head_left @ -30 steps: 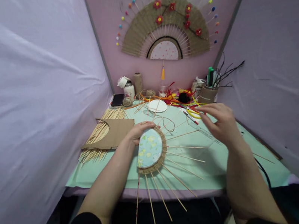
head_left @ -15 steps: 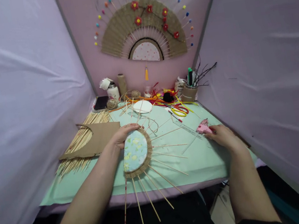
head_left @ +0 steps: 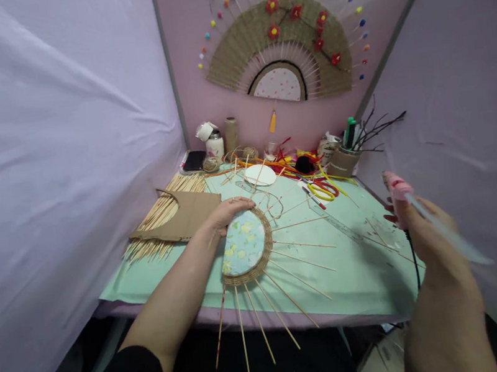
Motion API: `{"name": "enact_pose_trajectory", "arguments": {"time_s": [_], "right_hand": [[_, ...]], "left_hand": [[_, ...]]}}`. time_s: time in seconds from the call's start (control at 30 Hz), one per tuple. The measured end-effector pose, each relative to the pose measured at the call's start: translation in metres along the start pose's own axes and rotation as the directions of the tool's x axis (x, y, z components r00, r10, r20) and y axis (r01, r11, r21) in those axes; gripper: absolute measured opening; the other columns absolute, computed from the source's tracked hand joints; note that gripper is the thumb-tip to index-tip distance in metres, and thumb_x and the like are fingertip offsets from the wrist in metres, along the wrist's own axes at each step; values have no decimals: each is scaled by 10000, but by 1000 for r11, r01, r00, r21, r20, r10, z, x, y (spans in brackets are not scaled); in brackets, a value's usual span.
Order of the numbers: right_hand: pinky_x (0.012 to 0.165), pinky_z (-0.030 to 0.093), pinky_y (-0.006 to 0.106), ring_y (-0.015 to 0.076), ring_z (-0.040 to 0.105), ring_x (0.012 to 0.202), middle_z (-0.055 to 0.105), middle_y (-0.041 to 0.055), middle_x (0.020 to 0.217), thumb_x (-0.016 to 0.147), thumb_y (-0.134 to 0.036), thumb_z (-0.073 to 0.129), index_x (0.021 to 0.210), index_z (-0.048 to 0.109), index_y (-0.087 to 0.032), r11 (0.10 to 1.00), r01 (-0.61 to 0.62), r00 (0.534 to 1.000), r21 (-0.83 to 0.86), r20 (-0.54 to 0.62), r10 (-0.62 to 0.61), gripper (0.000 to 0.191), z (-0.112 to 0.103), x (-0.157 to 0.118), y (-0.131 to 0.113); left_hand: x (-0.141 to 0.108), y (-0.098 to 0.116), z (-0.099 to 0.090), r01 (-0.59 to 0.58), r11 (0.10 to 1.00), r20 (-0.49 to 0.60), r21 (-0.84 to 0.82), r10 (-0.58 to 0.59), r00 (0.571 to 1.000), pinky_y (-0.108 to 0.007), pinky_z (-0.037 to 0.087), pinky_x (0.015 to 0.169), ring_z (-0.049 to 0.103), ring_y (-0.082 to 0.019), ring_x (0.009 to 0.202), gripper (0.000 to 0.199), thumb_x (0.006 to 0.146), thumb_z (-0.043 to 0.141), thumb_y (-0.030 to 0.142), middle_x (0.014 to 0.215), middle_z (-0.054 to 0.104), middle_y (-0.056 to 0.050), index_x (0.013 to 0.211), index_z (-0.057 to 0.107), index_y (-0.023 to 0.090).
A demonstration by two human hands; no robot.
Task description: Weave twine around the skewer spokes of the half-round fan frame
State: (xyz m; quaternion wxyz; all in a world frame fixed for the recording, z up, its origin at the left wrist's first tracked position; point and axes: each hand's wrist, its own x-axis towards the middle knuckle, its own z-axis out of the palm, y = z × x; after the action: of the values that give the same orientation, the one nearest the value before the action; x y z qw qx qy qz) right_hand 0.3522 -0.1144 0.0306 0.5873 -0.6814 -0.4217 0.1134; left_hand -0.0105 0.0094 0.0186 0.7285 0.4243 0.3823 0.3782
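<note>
My left hand is closed on the upper edge of a half-round fan piece. Blue floral cloth covers its middle, a woven twine band runs round the curve, and thin wooden sticks spread outward from it. Off to the right, raised beside the table, my right hand is wrapped round a pink glue gun. From the gun's rear a long translucent glue stick points back toward me, and a black cord hangs below. My palm hides part of the gun.
Cut cardboard lies over bundled sticks at left. A clear ruler, yellow-handled scissors, a pen and a white oval lie farther back. A finished fan hangs on the back wall.
My right hand has lifted off the table with the pink glue gun and moved right, turning it so the glue stick shows. My left hand still holds the fan piece. The view has swung left.
</note>
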Motion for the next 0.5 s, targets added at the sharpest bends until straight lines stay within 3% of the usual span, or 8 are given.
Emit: {"name": "enact_pose_trajectory", "arguments": {"time_s": [0.1,0.17,0.23,0.37,0.5], "right_hand": [[577,487,281,168,630,701,696,101,958,778,-532,610,922,665,-162,968,7,998,250,52,-21,401,9,-18,-28],[551,484,273,161,619,675,697,100,927,795,-520,600,877,658,-157,949,-4,994,315,103,-30,376,16,-32,-44],[540,480,271,152,605,636,696,96,894,817,-507,592,884,666,-158,943,-48,971,329,237,-33,363,23,-47,-58],[554,480,260,148,608,640,685,72,849,872,-517,531,951,678,-171,973,-37,829,227,551,-96,384,43,-73,-79],[568,484,251,142,609,644,657,54,811,898,-521,476,929,662,-171,991,36,734,129,670,-114,398,65,-85,-91]], "left_hand": [[-3,2,2,-19,999,-9,44,19,1000,-214,431,463,580,-108,471,284,500,824,237,565,654,-8,714,677,121],[-6,3,4,-31,997,-13,64,31,999,-218,434,471,581,-108,477,272,497,815,234,572,657,-8,708,683,123],[-9,5,6,-48,996,-23,80,50,998,-219,433,475,577,-107,477,259,497,803,231,571,656,-6,703,687,126],[-14,8,10,-85,989,-45,123,91,995,-219,429,480,569,-106,476,235,512,780,226,567,651,-1,705,681,137],[-19,11,14,-124,977,-70,172,138,988,-215,420,484,555,-102,478,194,541,751,208,560,636,12,700,657,147]]}}
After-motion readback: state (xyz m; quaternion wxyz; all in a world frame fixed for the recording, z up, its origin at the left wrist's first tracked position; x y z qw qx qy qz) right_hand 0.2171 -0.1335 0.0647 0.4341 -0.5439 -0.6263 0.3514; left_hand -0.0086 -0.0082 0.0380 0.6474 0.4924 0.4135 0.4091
